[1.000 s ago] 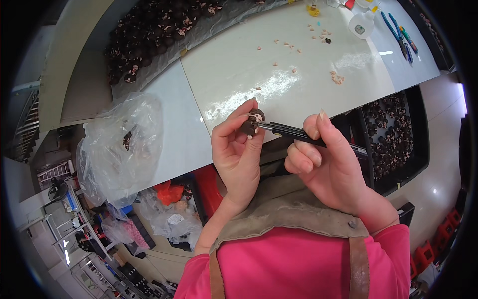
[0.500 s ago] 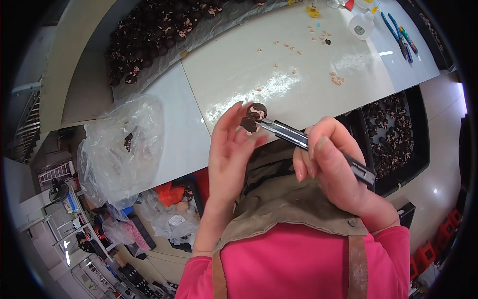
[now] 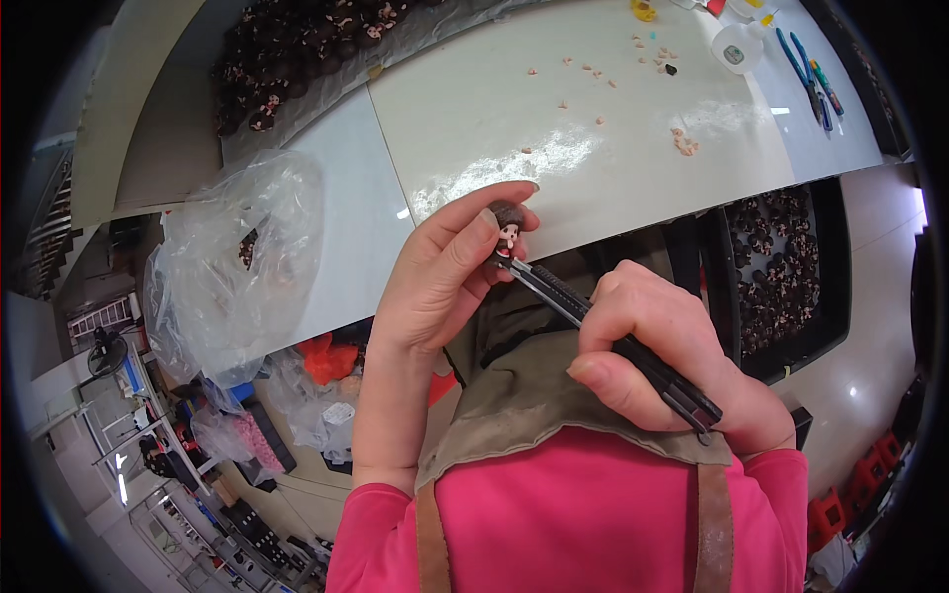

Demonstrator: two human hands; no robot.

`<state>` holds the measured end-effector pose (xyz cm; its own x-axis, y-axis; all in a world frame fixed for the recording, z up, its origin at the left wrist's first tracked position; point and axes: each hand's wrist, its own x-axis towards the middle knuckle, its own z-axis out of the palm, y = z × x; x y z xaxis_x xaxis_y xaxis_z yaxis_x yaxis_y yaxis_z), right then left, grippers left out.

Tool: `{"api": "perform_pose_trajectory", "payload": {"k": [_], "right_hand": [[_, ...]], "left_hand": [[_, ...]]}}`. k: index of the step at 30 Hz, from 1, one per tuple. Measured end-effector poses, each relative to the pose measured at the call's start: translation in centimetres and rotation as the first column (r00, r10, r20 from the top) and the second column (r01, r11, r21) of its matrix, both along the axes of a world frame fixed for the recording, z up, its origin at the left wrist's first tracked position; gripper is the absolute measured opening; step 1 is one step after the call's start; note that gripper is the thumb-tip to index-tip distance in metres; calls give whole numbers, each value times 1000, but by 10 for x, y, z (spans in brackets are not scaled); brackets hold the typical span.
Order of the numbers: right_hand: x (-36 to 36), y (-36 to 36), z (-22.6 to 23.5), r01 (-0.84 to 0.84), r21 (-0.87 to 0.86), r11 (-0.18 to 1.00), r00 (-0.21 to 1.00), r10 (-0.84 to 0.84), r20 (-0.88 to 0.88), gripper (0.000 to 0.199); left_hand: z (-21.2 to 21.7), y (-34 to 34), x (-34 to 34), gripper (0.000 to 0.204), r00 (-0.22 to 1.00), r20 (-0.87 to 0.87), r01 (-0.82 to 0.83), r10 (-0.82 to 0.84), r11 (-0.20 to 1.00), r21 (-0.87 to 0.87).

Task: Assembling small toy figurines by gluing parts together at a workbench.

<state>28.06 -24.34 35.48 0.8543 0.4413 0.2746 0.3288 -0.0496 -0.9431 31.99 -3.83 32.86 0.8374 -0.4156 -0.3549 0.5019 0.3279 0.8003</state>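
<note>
A small brown figurine (image 3: 509, 229) with a pale face is pinched upright in my left hand (image 3: 445, 259), its thumb across the side of the brown head. My right hand (image 3: 657, 346) is closed around a black utility knife (image 3: 559, 296). The knife's tip meets the lower part of the figurine, just under its face; the exact contact is too small to make out. Both hands are held over the table's near edge, in front of my apron (image 3: 563, 385).
On the white table (image 3: 474, 128) lie pale scraps (image 3: 684, 143), a white bottle (image 3: 736, 47) and blue pliers (image 3: 803, 74). Brown figurines (image 3: 297, 49) are heaped at far left. A clear plastic bag (image 3: 237, 277) hangs over the left edge. A black tray (image 3: 781, 267) holds more figurines at right.
The figurine has been turned, so its face and front show more. My left thumb now lies over its head. My right hand and the knife have shifted lower, with the tip at the figurine's lower part.
</note>
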Motion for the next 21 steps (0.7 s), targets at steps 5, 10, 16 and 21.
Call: {"api": "perform_pose_trajectory", "payload": {"k": [5,10,16,21], "right_hand": [[0,1,-1,21,4,1000,1000,-21,8,16],[0,0,-2,6,-11,1000,1000,-6,-3,16],[-3,0,8,55,140,989,920,4,-391,21],[-1,-1,7,128,256,958,846,29,-533,15]], "left_hand": [[2,3,-1,43,999,-16,-41,40,998,-51],[2,5,-2,41,999,3,-42,42,999,-17],[3,0,-3,40,988,113,-106,106,994,-4],[-3,-2,-6,41,960,226,-173,168,985,3]]}}
